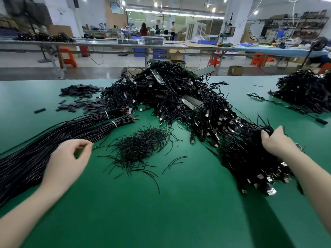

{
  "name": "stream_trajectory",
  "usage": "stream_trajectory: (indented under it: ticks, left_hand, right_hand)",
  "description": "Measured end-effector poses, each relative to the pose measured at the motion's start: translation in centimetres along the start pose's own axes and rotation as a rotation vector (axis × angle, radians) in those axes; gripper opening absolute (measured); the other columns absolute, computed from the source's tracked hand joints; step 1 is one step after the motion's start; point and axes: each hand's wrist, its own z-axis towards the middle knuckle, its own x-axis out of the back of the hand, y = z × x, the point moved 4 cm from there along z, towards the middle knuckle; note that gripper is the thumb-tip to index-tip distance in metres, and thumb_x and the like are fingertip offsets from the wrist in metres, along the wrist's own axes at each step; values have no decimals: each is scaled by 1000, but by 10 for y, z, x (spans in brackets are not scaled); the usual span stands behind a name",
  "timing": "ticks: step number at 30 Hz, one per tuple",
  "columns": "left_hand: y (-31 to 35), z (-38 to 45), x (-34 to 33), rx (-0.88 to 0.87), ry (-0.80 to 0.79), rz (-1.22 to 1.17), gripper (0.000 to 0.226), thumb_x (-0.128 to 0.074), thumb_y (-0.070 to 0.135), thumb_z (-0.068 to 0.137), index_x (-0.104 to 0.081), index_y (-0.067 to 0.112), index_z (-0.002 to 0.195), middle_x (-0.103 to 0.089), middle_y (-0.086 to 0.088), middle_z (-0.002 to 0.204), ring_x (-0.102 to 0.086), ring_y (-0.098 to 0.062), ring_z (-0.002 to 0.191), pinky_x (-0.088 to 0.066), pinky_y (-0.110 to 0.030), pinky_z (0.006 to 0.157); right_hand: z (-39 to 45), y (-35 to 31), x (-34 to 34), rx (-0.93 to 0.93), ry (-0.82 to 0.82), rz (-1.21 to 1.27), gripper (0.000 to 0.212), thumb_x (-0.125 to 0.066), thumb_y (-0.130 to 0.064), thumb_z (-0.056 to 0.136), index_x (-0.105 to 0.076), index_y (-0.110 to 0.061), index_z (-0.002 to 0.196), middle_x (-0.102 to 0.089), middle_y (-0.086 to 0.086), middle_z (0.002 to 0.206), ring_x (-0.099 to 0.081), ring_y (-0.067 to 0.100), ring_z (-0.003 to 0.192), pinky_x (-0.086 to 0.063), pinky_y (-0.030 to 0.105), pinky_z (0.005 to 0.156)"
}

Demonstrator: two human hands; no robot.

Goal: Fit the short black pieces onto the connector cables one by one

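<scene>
- Left hand (69, 158): hovers above the mat (179, 212), thumb and forefinger curled towards each other with tips nearly meeting; whether anything thin is pinched between them cannot be told.
- Right hand (276, 143): fingers curled into the cables (241, 144), grasping a clump at the near right end of the big heap.
- Cables: a black tangle with metal plug ends, running from under the right hand up and away to the left, towards the far edge of the mat; loose plugs (268, 189) lie just nearer the person than the right wrist.
- Short black pieces (80, 101): flat sleeves in a scattered pile well beyond the left hand, beside the heap's left flank.
- Wire bundles (59, 133): long black wires, tied with white bands, lying beneath and to the left of the left hand.
- Thin strands (141, 147): a loose nest between the two hands, nearer the left.
- Second heap (304, 93): far beyond the right hand, at the mat's right edge.
</scene>
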Motion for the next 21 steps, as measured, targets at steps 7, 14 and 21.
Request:
stream_trajectory:
  ticks: [7, 14, 21]
  left_hand:
    - [-82, 38, 19, 120, -74, 453, 38, -60, 30, 92, -59, 17, 128, -54, -14, 131, -49, -38, 121, -47, -56, 94]
    - [-97, 49, 6, 160, -146, 633, 28, -55, 36, 95, -70, 22, 114, -66, -8, 117, -63, -34, 102, -55, -42, 78]
    - [-114, 78, 18, 307, -22, 342, 21, -52, 33, 98, -65, 18, 92, -66, 2, 72, -56, -24, 68, -44, -33, 63]
  right_hand:
    - [-53, -50, 5, 362, 446, -383, 72, -31, -62, 94, -24, -18, 150, -30, 15, 155, -27, 34, 142, -15, 58, 113]
    - [-152, -147, -121, 796, 86, 168, 43, -45, -40, 98, -50, -21, 136, -53, -1, 134, -42, 16, 128, -29, 46, 112]
    - [-158, -143, -157, 755, 135, 363, 27, -52, -31, 97, -63, -16, 116, -61, -3, 111, -45, 15, 112, -32, 23, 92]
